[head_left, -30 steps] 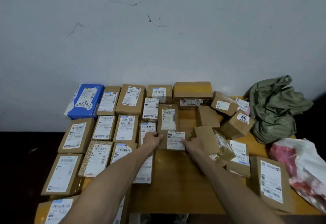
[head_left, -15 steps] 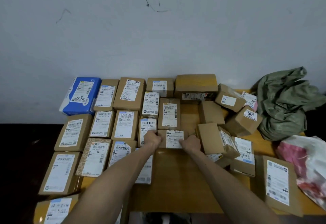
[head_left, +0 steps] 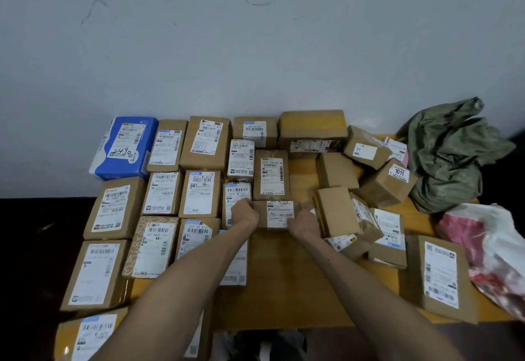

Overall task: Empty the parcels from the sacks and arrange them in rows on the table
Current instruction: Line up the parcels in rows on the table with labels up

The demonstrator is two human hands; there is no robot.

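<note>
Left hand (head_left: 245, 215) and right hand (head_left: 304, 220) still grasp the small brown labelled cardboard parcel (head_left: 279, 214), nudged snug below a tall brown carton (head_left: 272, 174) mid-tabletop (head_left: 284, 289). Placement judged nearly complete; jumbled brown boxes (head_left: 338, 215) await sorting.

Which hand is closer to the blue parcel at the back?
Left. The left hand holds the left edge of the small box, toward the blue parcel; the right hand holds its right edge, farther off.
</note>
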